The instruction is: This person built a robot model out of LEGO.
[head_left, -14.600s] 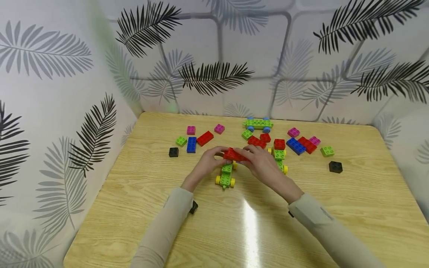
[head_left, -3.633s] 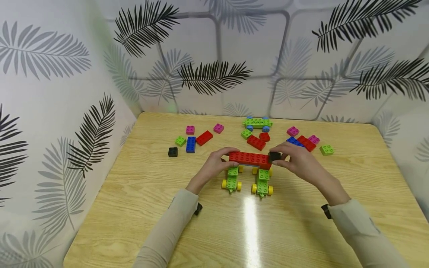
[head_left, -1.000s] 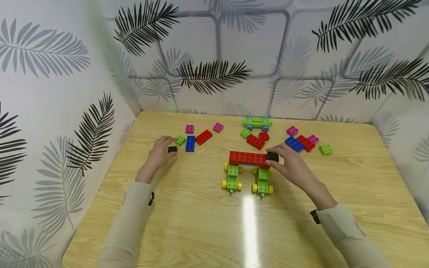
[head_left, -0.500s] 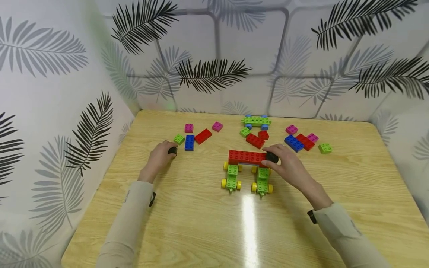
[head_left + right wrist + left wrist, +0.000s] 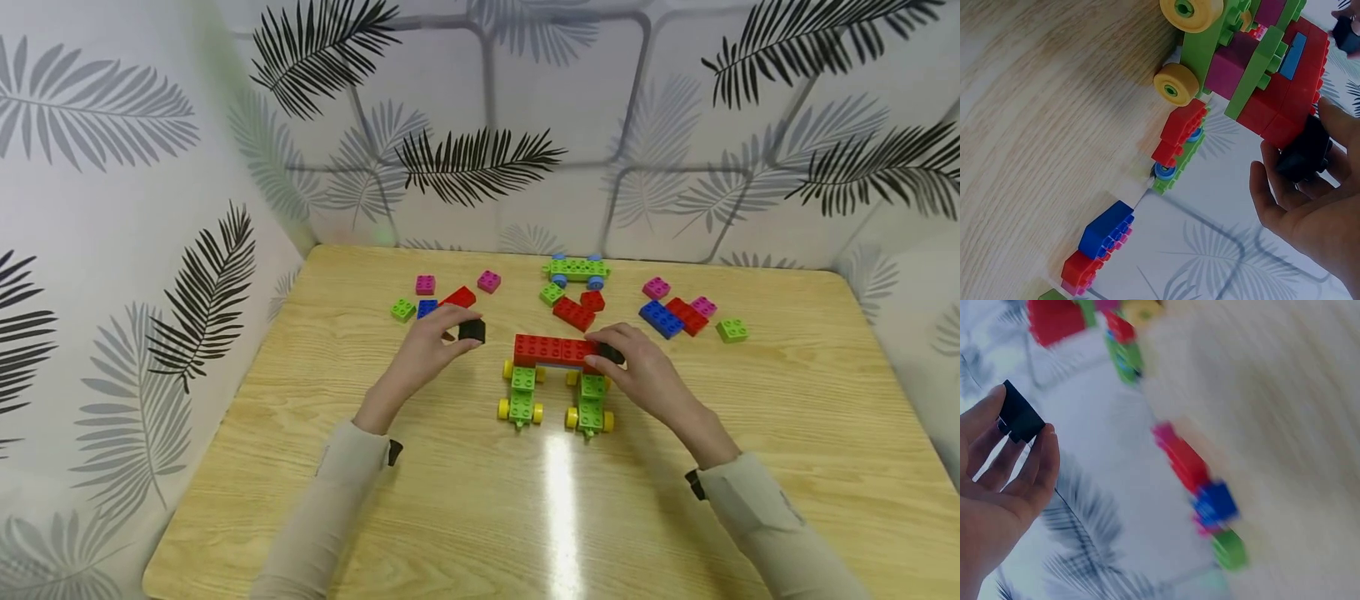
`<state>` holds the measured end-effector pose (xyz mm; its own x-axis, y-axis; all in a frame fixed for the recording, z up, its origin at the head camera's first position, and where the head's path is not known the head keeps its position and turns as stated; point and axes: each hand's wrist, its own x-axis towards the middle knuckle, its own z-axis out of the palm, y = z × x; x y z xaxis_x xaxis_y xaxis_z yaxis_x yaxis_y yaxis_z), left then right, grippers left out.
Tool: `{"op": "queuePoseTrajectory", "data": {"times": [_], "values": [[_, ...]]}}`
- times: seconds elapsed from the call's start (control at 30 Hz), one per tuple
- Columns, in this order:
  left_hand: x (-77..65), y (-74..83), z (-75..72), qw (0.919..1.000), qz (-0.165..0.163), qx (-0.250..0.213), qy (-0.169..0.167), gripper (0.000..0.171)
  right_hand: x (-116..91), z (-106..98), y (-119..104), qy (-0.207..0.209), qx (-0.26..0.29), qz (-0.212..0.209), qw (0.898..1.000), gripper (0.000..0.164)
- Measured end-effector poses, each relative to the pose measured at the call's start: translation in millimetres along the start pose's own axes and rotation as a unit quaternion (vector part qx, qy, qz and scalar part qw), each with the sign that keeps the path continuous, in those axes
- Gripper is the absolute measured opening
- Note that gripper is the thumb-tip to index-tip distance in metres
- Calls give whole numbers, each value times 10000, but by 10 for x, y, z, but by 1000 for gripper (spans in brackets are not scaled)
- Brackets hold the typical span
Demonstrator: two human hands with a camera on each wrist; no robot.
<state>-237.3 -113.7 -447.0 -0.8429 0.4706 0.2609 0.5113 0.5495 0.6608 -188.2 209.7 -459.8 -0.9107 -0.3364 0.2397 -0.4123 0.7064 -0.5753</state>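
Observation:
My left hand pinches a black brick between thumb and fingertips, raised left of the model; its square side shows in the left wrist view. Against the right end of the model's red bricks, my right hand grips another black brick, tilted and partly covered by the fingers. The red bricks form a bridge over two green wheeled bases with yellow wheels. Under the bridge, the right wrist view shows a purple brick and a blue one.
Behind the model lie a green base with blue wheels, a red brick and a small green brick. Blue, pink and green bricks are at right. More loose bricks lie behind the left hand, including a green one.
My left hand let go of the bridge, picked up the black brick at far left and brought it rightward to the model. The right hand's black brick has tilted at the bridge's end.

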Motion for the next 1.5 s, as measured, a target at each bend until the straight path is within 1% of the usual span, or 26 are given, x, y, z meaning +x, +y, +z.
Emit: {"op": "queuePoseTrajectory", "data": {"times": [0.07, 0.13, 0.2, 0.3, 0.5, 0.73, 0.83, 0.93, 1.07, 1.23, 1.37, 1.5], "values": [[63, 121, 58, 9993, 300, -38, -200, 38, 3, -2, -5, 13, 6, -2, 10000, 35], [118, 208, 107, 9979, 532, -33, -366, 38, 6, -4, -10, 9, 37, -8, 10000, 35], [160, 253, 150, 9963, 713, 6, -470, 38, 12, -1, -11, -17, 65, -14, 10000, 35], [197, 261, 205, 9949, 834, 83, -561, 38, 21, 13, -7, -69, 94, -7, 9999, 35], [217, 226, 288, 9943, 799, 61, -707, 38, 22, 33, -6, -67, 105, 44, 9999, 33], [219, 217, 334, 9948, 559, 340, -784, 38, 20, 36, 4, -113, 44, 86, 9999, 31], [225, 217, 344, 9948, 527, 401, -777, 38, 24, 34, 7, -86, 60, 62, 9999, 31], [233, 219, 347, 9946, 546, 449, -763, 38, 25, 28, 3, -67, 69, 37, 9999, 32], [238, 233, 343, 9935, 563, 546, -831, 38, 19, 19, -4, -75, 37, 30, 10000, 33], [243, 255, 348, 9910, 617, 782, -899, 37, 11, 22, 1, -77, 1, 45, 10000, 33], [240, 263, 361, 9897, 728, 867, -880, 37, 3, 22, 8, -32, -35, 11, 10000, 33], [238, 252, 388, 9896, 829, 852, -807, 36, -2, 16, 13, -12, -76, 5, 10000, 33]]}}
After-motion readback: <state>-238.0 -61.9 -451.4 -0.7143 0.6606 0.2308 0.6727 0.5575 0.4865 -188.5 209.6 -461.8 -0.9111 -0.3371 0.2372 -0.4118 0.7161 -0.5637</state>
